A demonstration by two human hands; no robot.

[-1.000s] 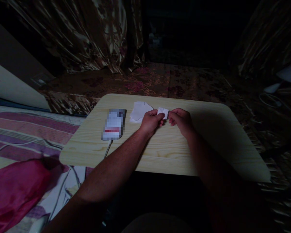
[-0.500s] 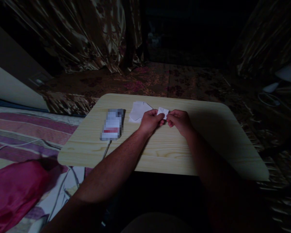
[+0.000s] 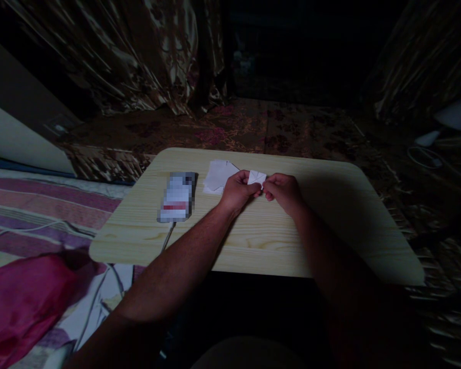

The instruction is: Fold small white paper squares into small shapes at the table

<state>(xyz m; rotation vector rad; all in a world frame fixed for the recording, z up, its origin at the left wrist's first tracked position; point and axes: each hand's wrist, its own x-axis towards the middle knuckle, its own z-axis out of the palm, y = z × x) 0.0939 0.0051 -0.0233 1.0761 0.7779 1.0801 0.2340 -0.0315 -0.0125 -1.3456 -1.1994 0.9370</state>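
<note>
A small folded square of white paper (image 3: 257, 176) is held up over the wooden table (image 3: 253, 241), with crease lines showing on its face. My left hand (image 3: 238, 191) pinches its left and lower side, thumb laid across the front. At the lower right corner, my right hand (image 3: 284, 190) grips the same paper between thumb and fingertips. Just behind my left hand lies a loose stack of white paper sheets (image 3: 218, 176). Some of the fingers behind the folded paper are hidden.
A phone (image 3: 177, 197), its screen blurred out, lies on the table's left side with a white cable (image 3: 168, 239) running off the front edge. Left of the table are a striped bedspread (image 3: 54, 200) and pink cloth (image 3: 26, 302). Patterned curtains (image 3: 157, 51) hang behind.
The folded paper has tilted slightly, and its crease lines show more clearly. Both hands keep their grip in nearly the same spot. The whole view has shifted a little.
</note>
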